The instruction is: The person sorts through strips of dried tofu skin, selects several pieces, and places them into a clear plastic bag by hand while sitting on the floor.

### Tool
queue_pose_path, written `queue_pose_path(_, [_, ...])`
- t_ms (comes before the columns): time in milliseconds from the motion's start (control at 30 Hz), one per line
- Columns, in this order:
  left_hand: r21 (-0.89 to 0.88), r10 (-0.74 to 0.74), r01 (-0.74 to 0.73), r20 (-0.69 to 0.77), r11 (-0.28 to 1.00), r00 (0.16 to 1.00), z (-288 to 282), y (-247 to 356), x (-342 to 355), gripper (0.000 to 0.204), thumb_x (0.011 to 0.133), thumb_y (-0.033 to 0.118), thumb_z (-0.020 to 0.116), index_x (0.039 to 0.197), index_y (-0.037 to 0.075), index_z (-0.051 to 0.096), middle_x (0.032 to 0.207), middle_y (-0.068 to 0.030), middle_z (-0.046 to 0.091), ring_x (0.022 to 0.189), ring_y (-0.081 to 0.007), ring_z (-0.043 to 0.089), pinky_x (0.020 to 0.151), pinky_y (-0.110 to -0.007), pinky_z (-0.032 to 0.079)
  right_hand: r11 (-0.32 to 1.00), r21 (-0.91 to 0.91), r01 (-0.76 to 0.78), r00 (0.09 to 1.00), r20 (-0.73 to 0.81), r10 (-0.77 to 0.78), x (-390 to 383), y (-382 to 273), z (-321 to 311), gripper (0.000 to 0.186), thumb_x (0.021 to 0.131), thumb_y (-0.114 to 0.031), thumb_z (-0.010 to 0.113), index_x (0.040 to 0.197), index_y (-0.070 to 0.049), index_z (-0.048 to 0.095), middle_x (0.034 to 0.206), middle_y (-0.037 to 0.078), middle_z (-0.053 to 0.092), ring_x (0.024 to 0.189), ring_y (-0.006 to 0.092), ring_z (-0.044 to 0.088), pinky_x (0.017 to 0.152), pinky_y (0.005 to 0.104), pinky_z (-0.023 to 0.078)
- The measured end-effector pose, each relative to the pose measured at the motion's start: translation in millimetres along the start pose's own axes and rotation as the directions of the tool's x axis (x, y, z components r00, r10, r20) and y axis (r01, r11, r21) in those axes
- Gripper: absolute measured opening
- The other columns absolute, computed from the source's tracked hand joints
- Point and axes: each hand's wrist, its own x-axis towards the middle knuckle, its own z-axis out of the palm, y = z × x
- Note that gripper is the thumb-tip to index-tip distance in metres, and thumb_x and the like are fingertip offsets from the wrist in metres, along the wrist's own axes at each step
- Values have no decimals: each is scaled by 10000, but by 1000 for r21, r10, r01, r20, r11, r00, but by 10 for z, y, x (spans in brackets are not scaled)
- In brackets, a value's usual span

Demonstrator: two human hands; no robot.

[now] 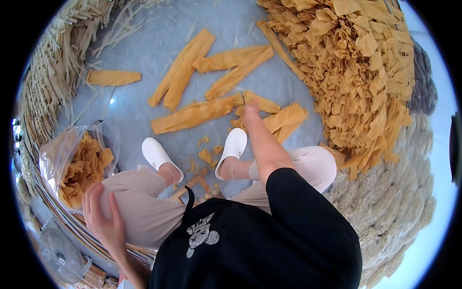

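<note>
My right hand reaches down beyond my right shoe, its fingers closed on an orange crinkled strip among the strips on the grey floor. Another long strip lies just left of it, with small torn orange scraps between my white shoes. My left hand rests on my left leg with its fingers apart, holding nothing, beside a clear bag of crumpled orange pieces.
A tall heap of orange sheets fills the right, above fluffy pale bundles. Pale strips hang along the left. A fan stands at lower left. More strips lie ahead, and a wooden stool is partly visible below.
</note>
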Motion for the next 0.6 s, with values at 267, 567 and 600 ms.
queue_pose_path(267, [-30,-58,58,21,998,998,23,-45,-53,214,766,75,607,956,-20,581,1015,-157,607,980,-325,560,881,-387,418,911,407,-59,981,-144,128,-766,-524,177,252,824,-73,540,1066,-51,608,745,42,572,591,134,499,446,283,389])
queue_pose_path(567, [8,-29,30,-93,1000,995,13,42,-140,238,739,95,633,957,2,609,1017,-144,621,994,-311,571,885,-388,425,684,672,-283,937,346,47,-2102,-1007,594,98,891,-129,506,818,-64,516,637,27,501,502,112,482,383,233,346])
queue_pose_path(600, [-28,-17,15,-84,999,996,7,58,-145,238,739,97,635,956,3,609,1021,-141,620,1002,-307,568,887,-387,423,738,616,-276,908,419,-10,-2396,-1049,603,85,896,-131,496,869,-56,526,630,20,494,501,109,490,375,242,339])
